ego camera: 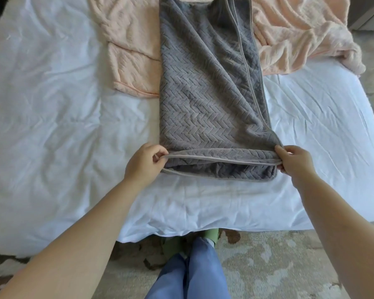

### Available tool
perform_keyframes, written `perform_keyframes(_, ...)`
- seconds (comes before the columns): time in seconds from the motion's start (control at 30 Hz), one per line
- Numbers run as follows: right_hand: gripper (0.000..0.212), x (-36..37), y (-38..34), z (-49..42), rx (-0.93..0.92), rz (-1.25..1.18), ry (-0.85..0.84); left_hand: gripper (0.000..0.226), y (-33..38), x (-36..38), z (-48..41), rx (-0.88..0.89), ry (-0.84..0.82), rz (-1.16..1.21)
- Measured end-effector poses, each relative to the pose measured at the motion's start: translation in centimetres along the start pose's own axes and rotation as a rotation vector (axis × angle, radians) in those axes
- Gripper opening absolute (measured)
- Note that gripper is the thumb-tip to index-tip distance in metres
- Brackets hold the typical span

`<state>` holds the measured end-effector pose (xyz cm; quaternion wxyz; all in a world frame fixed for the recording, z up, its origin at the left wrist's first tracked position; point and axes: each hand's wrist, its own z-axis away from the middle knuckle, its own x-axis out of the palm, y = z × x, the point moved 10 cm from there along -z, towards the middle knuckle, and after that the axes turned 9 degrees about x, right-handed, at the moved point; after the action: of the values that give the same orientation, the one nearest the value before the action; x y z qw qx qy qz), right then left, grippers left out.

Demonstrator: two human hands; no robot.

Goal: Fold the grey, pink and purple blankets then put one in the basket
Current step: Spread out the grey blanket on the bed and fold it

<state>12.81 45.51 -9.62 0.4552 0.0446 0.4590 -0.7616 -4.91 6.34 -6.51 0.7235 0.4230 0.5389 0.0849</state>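
my left hand (146, 164) pinches the near hem of the grey blanket (205, 100) at its 9 o'clock corner, and my right hand (294, 161) pinches the 3 o'clock corner. from my hands the blanket's folded strip runs toward 12 o'clock across the white sheet (52, 104), overlapping the pink blanket (134, 50).

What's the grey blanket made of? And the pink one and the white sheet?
The grey blanket looks like soft plush fleece, matte, with a pressed zigzag pattern. The pink blanket seems a similar fuzzy fleece, ribbed. The white sheet is probably thin woven cotton or alike, judging by its fine creases.
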Motion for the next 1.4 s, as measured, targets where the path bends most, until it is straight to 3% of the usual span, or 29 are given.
perform_keyframes(0.07,0.013,0.0,0.9,0.3,0.001,0.059,-0.013,0.013,-0.1,0.6,1.3,0.052,-0.055,-0.003)
perform_keyframes(0.23,0.017,0.4,2.7,0.1,-0.021,0.273,-0.016,0.024,-1.5,3.3,4.0,-0.04,-0.222,0.099)
perform_keyframes(0.33,0.017,0.6,1.2,-0.2,-0.113,0.422,-0.003,0.013,-1.8,4.2,3.9,-0.143,-0.3,0.104)
perform_keyframes(0.4,0.024,1.1,-0.5,-0.6,-0.149,0.402,-0.012,0.011,-1.0,3.0,2.3,-0.118,-0.175,0.024)
perform_keyframes(0.5,0.031,2.8,-3.0,-1.9,-0.111,0.25,-0.08,0.021,2.9,1.7,-1.1,0.099,0.038,-0.216)
perform_keyframes(0.6,0.04,4.8,-5.5,-4.1,-0.081,0.171,-0.115,0.047,4.9,5.0,-4.7,0.178,-0.084,-0.362)
perform_keyframes(0.7,0.038,6.3,-8.2,-6.9,-0.077,0.114,-0.139,0.059,3.7,7.9,-8.1,0.059,-0.196,-0.442)
perform_keyframes(0.8,0.037,8.1,-11.5,-9.6,-0.082,0.1,-0.202,0.06,3.5,8.3,-12.0,-0.023,-0.168,-0.468)
perform_keyframes(0.93,0.035,10.8,-16.2,-12.6,-0.016,-0.119,-0.368,0.06,3.5,7.6,-17.8,-0.068,-0.135,-0.514)
perform_keyframes(1.03,0.033,12.9,-19.5,-14.4,-0.052,-0.058,-0.431,0.06,3.2,6.7,-21.9,-0.104,-0.107,-0.538)
perform_keyframes(1.23,0.007,15.6,-25.6,-16.8,-0.2,0.123,-0.366,0.06,2.9,6.1,-28.3,-0.103,-0.135,-0.562)
perform_keyframes(1.4,0.011,18.3,-30.4,-19.4,-0.248,0.117,-0.39,0.063,1.9,5.7,-33.3,-0.087,-0.144,-0.593)
